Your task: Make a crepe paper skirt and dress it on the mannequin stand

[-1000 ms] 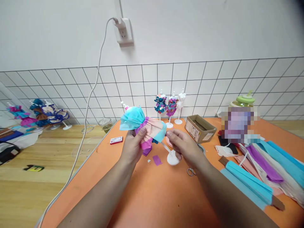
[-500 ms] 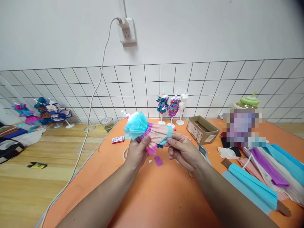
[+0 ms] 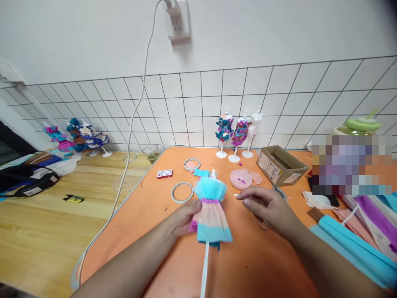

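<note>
My left hand point(image 3: 187, 217) is closed round the waist of a small white mannequin on a thin stand, its thumb in front and most fingers hidden behind. The mannequin wears a crepe paper dress point(image 3: 212, 215) with a puffed light-blue top, a purple waistband and a pleated pale-pink skirt with a light-blue hem. Darker blue and magenta paper shows beneath. The white stand rod point(image 3: 205, 267) points toward me. My right hand point(image 3: 268, 209) hovers to the right, apart from the dress, fingers loosely bent and holding nothing visible. Just left of its fingertips is a small white scrap point(image 3: 236, 195).
A pink dish point(image 3: 241, 179), two tape rolls point(image 3: 182, 193) and a small red-and-white box point(image 3: 164, 174) lie on the orange table. Behind stand several small mannequins point(image 3: 223, 130) and a cardboard box point(image 3: 281, 165). Scissors point(image 3: 263, 224) lie partly under my right hand; crepe paper rolls point(image 3: 350, 238) are at right.
The dressed mannequin has turned from lying sideways to head away from me, skirt nearer. My right hand has let go of the hem and moved right. The view has shifted.
</note>
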{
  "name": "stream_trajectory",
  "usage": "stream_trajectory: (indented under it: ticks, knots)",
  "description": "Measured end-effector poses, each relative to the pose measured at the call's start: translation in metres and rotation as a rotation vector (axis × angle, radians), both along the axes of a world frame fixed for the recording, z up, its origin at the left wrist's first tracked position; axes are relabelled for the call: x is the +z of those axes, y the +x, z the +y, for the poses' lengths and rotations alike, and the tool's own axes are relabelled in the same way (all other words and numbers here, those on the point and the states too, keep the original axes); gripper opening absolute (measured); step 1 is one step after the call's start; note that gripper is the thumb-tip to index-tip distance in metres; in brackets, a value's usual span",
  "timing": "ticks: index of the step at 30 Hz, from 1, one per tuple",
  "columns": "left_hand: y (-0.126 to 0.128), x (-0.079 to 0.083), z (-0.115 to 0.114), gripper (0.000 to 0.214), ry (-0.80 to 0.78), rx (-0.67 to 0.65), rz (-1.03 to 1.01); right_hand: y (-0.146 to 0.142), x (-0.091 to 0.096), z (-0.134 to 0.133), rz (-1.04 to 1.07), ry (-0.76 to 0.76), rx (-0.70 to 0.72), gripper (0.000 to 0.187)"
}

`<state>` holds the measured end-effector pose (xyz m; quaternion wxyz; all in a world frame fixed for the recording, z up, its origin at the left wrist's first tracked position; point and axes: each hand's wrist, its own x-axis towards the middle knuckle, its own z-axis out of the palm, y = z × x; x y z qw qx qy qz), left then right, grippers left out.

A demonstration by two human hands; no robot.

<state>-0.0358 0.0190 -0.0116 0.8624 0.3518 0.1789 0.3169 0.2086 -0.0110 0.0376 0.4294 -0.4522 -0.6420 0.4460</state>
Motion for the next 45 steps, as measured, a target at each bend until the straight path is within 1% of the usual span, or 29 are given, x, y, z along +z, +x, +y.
stream_trajectory:
  ticks: [2,3,4,6,8,10,12,14,18,20,22,25,28,30,33,37,40,43,45]
  knots:
    - [0.002,0.002,-0.006,0.043,-0.028,-0.145,0.033,-0.013,-0.003,-0.004,-0.090,0.172,0.037,0.018]
    - [0.004,0.004,-0.008,0.043,-0.032,-0.195,0.044,-0.019,-0.003,-0.005,-0.152,0.266,0.082,0.017]
    - [0.006,0.006,-0.011,0.041,-0.025,-0.216,0.050,-0.023,-0.002,-0.005,-0.208,0.359,0.142,0.016]
    - [0.008,0.009,-0.013,0.038,-0.008,-0.204,0.063,-0.028,0.005,-0.002,-0.315,0.544,0.244,0.017]
    - [0.009,0.010,-0.013,0.036,-0.008,-0.173,0.075,-0.029,0.012,0.004,-0.429,0.697,0.255,0.017]
    - [0.008,0.009,-0.011,0.037,-0.038,-0.167,0.075,-0.028,0.015,0.010,-0.499,0.772,0.256,0.015]
    - [0.006,0.006,-0.009,0.040,-0.074,-0.183,0.079,-0.028,0.013,0.015,-0.511,0.770,0.308,0.013]
    - [0.005,0.003,-0.008,0.042,-0.089,-0.203,0.098,-0.029,0.006,0.018,-0.503,0.724,0.351,0.012]
    - [0.002,-0.002,-0.005,0.038,-0.074,-0.233,0.158,-0.031,-0.005,0.019,-0.435,0.548,0.385,0.009]
    - [0.000,-0.006,-0.004,0.033,-0.073,-0.220,0.174,-0.031,-0.006,0.018,-0.388,0.470,0.411,0.012]
    - [-0.002,-0.010,-0.003,0.029,-0.091,-0.214,0.175,-0.030,-0.005,0.018,-0.352,0.434,0.419,0.012]
    - [-0.004,-0.017,-0.001,0.035,-0.141,-0.253,0.170,-0.029,-0.005,0.018,-0.365,0.468,0.427,0.010]
    - [-0.006,-0.022,0.002,0.040,-0.164,-0.252,0.193,-0.029,-0.008,0.020,-0.400,0.534,0.435,0.011]
    - [-0.007,-0.022,0.002,0.039,-0.159,-0.233,0.210,-0.030,-0.011,0.020,-0.410,0.558,0.425,0.012]
    - [-0.008,-0.022,0.002,0.036,-0.173,-0.215,0.234,-0.032,-0.013,0.020,-0.431,0.602,0.397,0.007]
    - [-0.008,-0.025,0.002,0.029,-0.206,-0.228,0.236,-0.034,-0.014,0.017,-0.460,0.634,0.386,0.003]
    - [-0.008,-0.025,0.003,0.025,-0.180,-0.235,0.233,-0.034,-0.013,0.015,-0.487,0.613,0.361,0.005]
    - [-0.009,-0.021,0.003,0.024,-0.128,-0.223,0.252,-0.035,-0.014,0.014,-0.522,0.582,0.380,0.007]
    - [-0.008,-0.018,0.003,0.027,-0.055,-0.276,0.293,-0.037,-0.015,0.013,-0.547,0.557,0.411,0.007]
